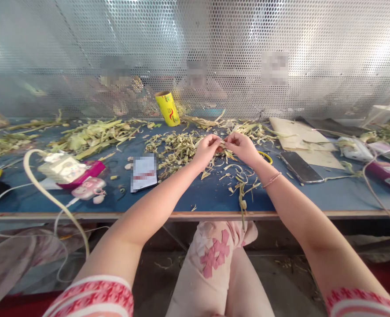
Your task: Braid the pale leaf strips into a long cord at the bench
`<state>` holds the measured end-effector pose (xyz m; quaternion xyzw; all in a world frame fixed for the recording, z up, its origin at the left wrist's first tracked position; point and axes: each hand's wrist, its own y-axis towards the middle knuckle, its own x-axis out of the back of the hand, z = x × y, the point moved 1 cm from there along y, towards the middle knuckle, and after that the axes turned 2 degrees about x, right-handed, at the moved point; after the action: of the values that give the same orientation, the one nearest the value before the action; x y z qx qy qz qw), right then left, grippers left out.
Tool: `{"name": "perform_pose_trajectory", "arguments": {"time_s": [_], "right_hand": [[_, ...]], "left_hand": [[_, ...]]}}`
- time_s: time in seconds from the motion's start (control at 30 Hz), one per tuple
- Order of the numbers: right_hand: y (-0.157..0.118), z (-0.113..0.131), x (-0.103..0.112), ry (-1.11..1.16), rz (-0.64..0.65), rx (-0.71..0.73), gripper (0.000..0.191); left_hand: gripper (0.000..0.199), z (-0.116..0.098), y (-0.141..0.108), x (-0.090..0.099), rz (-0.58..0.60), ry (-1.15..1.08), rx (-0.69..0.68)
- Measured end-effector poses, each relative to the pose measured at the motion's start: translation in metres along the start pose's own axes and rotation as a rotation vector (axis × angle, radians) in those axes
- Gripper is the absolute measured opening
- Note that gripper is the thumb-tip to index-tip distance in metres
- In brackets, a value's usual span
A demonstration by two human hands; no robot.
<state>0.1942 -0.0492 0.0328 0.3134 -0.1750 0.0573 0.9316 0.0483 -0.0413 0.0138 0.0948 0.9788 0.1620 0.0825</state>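
Your left hand and right hand meet over the middle of the surface, thumbs and fingertips pinched from either side on a small pale plant piece. Your fingers cover most of it, so you cannot tell its full shape. Just beyond and to the left lies a loose heap of dried plant strips.

A few things could go wrong, as I judge it. The strips look dry and brittle, so a hard pull could snap the piece or scatter bits into the heap. The dried stem overhanging the near edge could drop if a forearm brushes it. The thick white cable running over the near edge towards the left corner could drag the chargers if a leg or elbow snags it. The smartphone, right of your right forearm, could be nudged by a wide sweep.

As for containers, the yellow tube leans near the far edge; its mouth faces up, but you cannot see inside. By the far right corner, a translucent cup stands among plant scraps; its contents are too unclear to tell.
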Motion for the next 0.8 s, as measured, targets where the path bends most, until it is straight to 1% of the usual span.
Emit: {"name": "perform_pose_trajectory", "arguments": {"time_s": [0.1,0.23,0.4,0.53,0.67,0.8], "right_hand": [[0.0,0.001,0.001,0.034,-0.006,-0.04,0.017],[0.0,0.0,0.002,-0.002,-0.022,-0.056,0.015],[0.002,0.0,0.003,-0.004,-0.042,-0.059,0.015],[0.002,-0.002,0.004,0.025,-0.043,-0.042,0.015],[0.002,-0.002,0.005,0.022,-0.053,-0.009,0.015],[0.001,0.001,0.006,0.008,-0.067,0.027,0.015]], "left_hand": [[0.011,0.001,0.001,0.001,0.027,0.011,-0.017],[0.012,-0.003,0.0,0.001,0.044,-0.002,-0.002],[0.002,-0.012,-0.005,-0.003,0.005,-0.133,0.078],[0.005,-0.012,-0.006,-0.005,-0.03,-0.247,0.145],[0.003,-0.011,-0.005,-0.004,-0.027,-0.346,0.209],[0.008,-0.011,-0.004,-0.003,-0.047,-0.395,0.244]]}}
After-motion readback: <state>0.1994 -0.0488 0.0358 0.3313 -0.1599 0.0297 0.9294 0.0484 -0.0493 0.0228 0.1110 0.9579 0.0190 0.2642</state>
